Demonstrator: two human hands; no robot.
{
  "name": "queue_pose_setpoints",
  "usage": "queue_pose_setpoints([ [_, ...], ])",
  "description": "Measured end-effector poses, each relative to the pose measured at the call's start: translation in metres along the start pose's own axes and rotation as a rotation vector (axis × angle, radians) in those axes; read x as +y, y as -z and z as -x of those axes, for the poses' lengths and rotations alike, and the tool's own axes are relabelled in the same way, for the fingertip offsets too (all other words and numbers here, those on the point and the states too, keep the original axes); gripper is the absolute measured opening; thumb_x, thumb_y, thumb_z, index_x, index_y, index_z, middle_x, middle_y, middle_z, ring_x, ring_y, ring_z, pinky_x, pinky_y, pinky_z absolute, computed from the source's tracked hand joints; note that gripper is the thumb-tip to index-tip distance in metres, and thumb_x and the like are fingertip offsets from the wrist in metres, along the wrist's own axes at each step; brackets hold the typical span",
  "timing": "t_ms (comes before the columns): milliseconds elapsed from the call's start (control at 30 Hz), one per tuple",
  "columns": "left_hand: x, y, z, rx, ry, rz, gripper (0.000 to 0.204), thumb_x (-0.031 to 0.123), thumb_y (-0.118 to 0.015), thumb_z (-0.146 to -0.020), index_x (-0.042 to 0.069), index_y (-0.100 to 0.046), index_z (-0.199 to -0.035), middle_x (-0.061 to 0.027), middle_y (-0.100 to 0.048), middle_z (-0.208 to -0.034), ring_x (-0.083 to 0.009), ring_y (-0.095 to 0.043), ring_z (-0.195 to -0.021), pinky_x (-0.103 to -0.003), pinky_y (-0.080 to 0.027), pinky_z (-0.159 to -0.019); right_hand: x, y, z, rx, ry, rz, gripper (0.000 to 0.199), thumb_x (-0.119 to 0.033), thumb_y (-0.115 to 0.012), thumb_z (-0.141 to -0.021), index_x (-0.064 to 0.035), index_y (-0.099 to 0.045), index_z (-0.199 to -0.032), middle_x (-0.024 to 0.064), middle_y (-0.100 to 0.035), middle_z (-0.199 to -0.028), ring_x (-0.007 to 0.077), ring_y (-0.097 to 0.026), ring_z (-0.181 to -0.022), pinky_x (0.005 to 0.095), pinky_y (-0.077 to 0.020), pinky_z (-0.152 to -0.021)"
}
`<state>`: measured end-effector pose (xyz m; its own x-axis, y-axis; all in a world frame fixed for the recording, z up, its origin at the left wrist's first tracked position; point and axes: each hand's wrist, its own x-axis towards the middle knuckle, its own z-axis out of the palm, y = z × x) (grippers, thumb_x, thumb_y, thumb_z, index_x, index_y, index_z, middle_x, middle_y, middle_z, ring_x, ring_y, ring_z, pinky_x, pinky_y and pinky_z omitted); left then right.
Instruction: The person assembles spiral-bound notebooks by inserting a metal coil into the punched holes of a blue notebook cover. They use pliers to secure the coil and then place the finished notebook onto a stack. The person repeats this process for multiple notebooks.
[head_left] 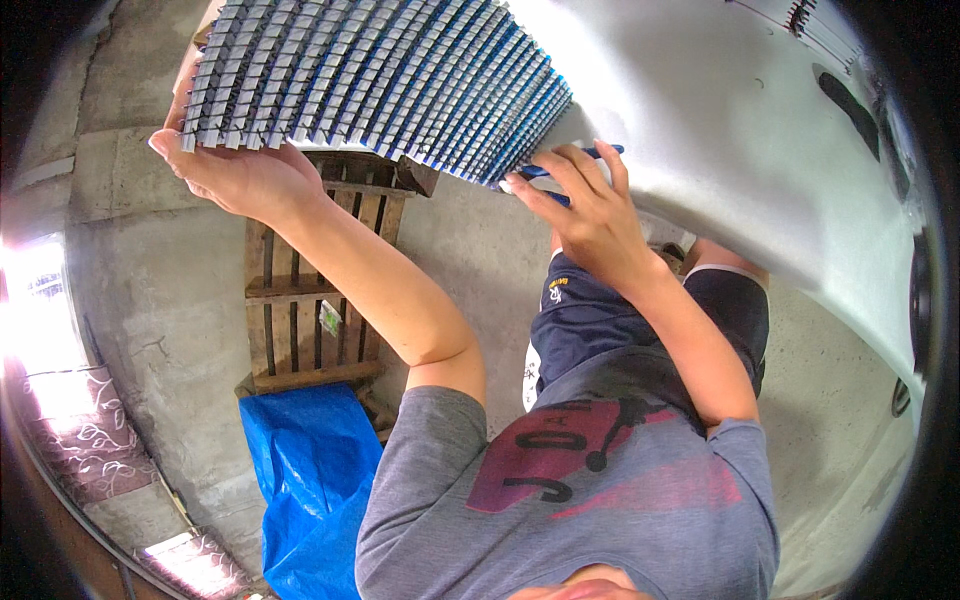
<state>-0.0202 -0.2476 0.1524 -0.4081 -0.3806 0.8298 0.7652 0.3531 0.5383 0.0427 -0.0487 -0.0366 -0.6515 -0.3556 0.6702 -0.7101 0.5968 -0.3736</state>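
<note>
A large block of many narrow rows of small grey, black and blue pieces [370, 75] fills the upper left of the view. My left hand [245, 182] supports its near left corner from below and the side, with the fingers partly hidden behind it. At the block's near right corner, my right hand [590, 205] has its fingers bent around a slim tool with blue handles [608, 152]. The tool's tip is close to the rows and too small to make out; its exact kind does not show.
A pale, smooth sheet-covered surface [690, 120] spreads along the right, with a dark oblong object [848, 112] at its far side. Below my left arm stands a wooden pallet [290, 290] on the concrete floor, with a blue tarp [310, 450] beside it.
</note>
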Motion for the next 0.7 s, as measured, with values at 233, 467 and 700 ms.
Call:
queue_pose_setpoints([
  [233, 0.005, -0.003, 0.004, 0.002, 0.02, -0.118, 0.056, 0.049, -0.034, -0.093, 0.002, -0.06, -0.109, -0.0136, -0.062, -0.107, -0.0263, -0.061, -0.099, -0.041, -0.05, -0.089, -0.006, 0.007, 0.0, -0.079, -0.043, 0.012, 0.043, -0.007, -0.062, -0.072, -0.0201, -0.062, -0.114, 0.0059, -0.053, -0.11, 0.0236, -0.049, -0.104, 0.0449, -0.0337, -0.088],
  [467, 0.007, -0.004, 0.005, 0.025, 0.021, -0.133, 0.057, 0.048, -0.036, -0.093, -0.002, -0.059, -0.11, -0.0156, -0.061, -0.109, -0.0268, -0.06, -0.099, -0.04, -0.049, -0.089, -0.024, 0.017, -0.002, -0.23, -0.412, -0.415, 0.032, -0.011, -0.061, -0.08, -0.0099, -0.064, -0.111, 0.0111, -0.058, -0.099, 0.0262, -0.056, -0.088, 0.0436, -0.0419, -0.076],
  [700, 0.006, -0.002, 0.004, -0.003, 0.015, -0.12, 0.056, 0.047, -0.037, -0.093, -0.002, -0.059, -0.11, -0.0157, -0.061, -0.109, -0.0268, -0.06, -0.099, -0.04, -0.048, -0.089, -0.005, 0.012, -0.01, -0.448, -0.79, -1.109, 0.031, -0.014, -0.06, -0.084, -0.01, -0.063, -0.115, 0.0094, -0.06, -0.084, 0.0268, -0.057, -0.073, 0.0347, -0.0444, -0.07],
])
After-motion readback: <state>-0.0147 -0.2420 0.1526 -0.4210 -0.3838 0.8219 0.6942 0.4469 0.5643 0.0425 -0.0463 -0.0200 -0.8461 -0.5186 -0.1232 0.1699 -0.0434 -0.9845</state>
